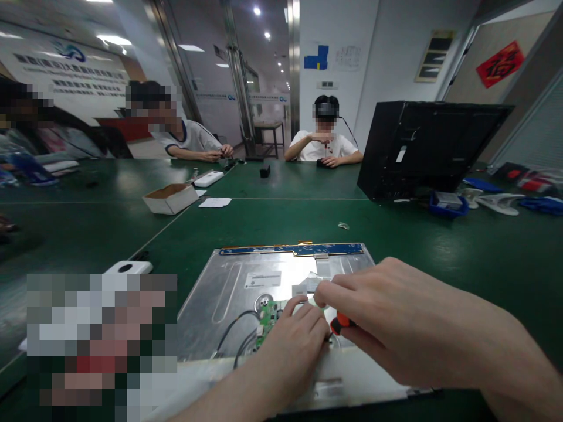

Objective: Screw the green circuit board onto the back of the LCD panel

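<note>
A flat metal-backed display panel (pixel 229 328) lies before me, with a blue circuit strip (pixel 329 249) along its far edge. My left hand (pixel 299 343) rests over the green circuit board (pixel 265 322), its fingers laid on it and covering much of it. Dark cables (pixel 233 328) loop out from the board's left side. My right hand (pixel 378 316) is closed around an orange and black screwdriver (pixel 342 322), right beside the left fingertips. The screwdriver's tip is hidden near the left hand. A white label (pixel 263 279) sits on the metal.
A black monitor (pixel 422 152) stands at the right, near a blue tray (pixel 448 205). An open cardboard box (pixel 169 199) and paper (pixel 215 203) lie at left centre. A white device (pixel 129 268) is left of the panel. Several people sit around the green table (pixel 281 220).
</note>
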`<state>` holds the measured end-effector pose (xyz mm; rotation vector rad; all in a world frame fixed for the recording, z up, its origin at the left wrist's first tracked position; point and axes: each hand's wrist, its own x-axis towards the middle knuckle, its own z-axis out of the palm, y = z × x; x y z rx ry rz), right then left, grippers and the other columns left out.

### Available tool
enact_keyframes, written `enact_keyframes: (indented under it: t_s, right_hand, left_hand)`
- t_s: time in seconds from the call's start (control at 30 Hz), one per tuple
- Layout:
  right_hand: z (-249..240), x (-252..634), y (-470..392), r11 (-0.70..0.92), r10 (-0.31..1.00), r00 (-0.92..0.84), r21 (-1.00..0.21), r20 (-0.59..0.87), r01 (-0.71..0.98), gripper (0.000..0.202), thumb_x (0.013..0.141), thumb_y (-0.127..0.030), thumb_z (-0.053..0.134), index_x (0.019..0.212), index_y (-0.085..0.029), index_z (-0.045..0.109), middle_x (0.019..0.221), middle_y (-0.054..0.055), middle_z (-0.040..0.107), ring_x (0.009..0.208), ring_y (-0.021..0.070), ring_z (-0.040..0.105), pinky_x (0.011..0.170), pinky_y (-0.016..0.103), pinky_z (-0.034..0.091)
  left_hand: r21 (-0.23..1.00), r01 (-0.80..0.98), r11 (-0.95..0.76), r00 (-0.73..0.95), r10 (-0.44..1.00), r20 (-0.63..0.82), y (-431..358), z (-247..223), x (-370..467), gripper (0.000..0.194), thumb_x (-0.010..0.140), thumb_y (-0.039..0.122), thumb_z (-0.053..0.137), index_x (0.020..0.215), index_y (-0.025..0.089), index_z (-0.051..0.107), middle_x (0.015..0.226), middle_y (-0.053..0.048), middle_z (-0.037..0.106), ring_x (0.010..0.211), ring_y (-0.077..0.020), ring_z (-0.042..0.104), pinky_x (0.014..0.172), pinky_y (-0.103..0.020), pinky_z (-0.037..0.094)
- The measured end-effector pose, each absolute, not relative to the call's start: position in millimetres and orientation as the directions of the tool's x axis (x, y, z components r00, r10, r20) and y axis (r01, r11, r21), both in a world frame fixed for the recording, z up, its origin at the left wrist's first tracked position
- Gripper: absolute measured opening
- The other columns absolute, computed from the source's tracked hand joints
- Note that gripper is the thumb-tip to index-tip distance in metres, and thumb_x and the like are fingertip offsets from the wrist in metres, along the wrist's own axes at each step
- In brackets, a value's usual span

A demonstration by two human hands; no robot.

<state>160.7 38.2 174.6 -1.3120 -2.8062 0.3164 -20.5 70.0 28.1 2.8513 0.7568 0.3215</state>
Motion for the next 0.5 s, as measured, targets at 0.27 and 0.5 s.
enact_keyframes:
  t_s: [0.27,0.5]
  right_hand:
    - [173.1,160.5,39.8,0.619,0.775,-0.631,-0.151,-0.036,0.770,0.016,0.087,-0.018,0.060,0.101,-0.024,0.054,0.082,-0.004,0.066,0.066,0.0147,0.058,0.053,0.028,0.032]
    - [172.3,162.1,40.5,0.623,0.778,-0.628,-0.113,-0.008,0.774,0.010,0.089,-0.022,0.057,0.099,-0.023,0.053,0.078,-0.002,0.066,0.062,0.0154,0.058,0.050,0.028,0.027]
  left_hand:
    - [0.210,0.455,-0.866,0.855,0.490,0.171,69.0,31.6,-20.0,0.017,0.088,0.013,0.053,0.103,0.018,0.060,0.108,-0.009,0.069,0.112,-0.0263,0.058,0.110,-0.047,0.029]
    - [0.221,0.456,-0.862,0.854,0.494,0.165,70.0,30.0,-19.4,0.018,0.090,0.013,0.051,0.105,0.019,0.059,0.111,-0.009,0.068,0.113,-0.0257,0.058,0.110,-0.048,0.028]
